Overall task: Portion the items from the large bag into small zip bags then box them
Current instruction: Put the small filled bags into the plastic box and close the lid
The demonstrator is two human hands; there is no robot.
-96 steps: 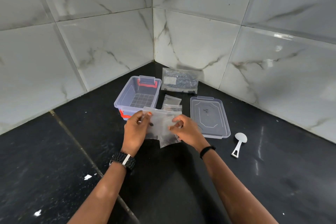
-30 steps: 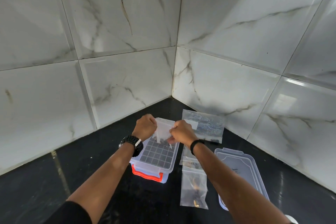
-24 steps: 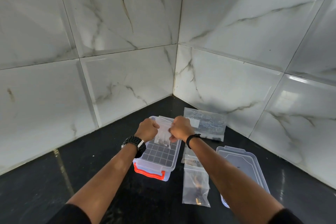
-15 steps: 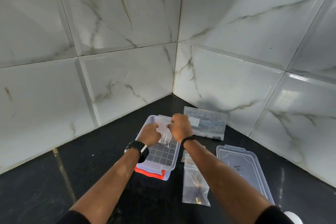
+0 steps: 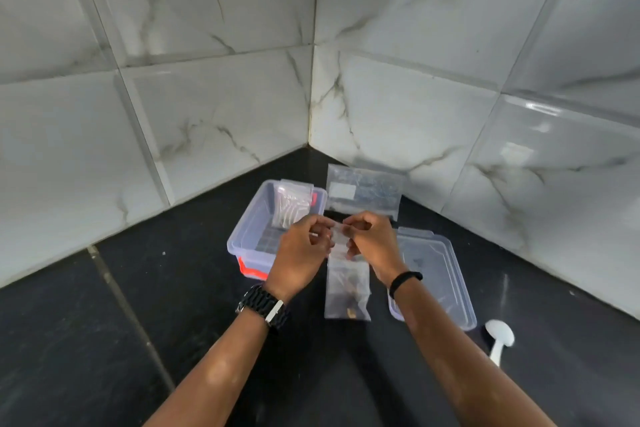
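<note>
Both hands, left hand [image 5: 300,250] and right hand [image 5: 372,242], pinch small zip bag [image 5: 337,240] at centre frame | box [image 5: 251,229] lies up-left, nearer left hand | bag's long axis runs hand to hand

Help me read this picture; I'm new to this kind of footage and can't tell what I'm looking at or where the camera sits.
The camera is worn on a person's head and looks forward and down, so the two arms reaching in from the bottom are that person's own. There is no machine. The left hand and right hand pinch a small zip bag between them. On the dark counter stands a clear box with one small bag already in it. Its lid lies to the right, beside a white scoop. Another filled bag lies below the hands. The large bag sits at the back by the tiled wall.
</note>
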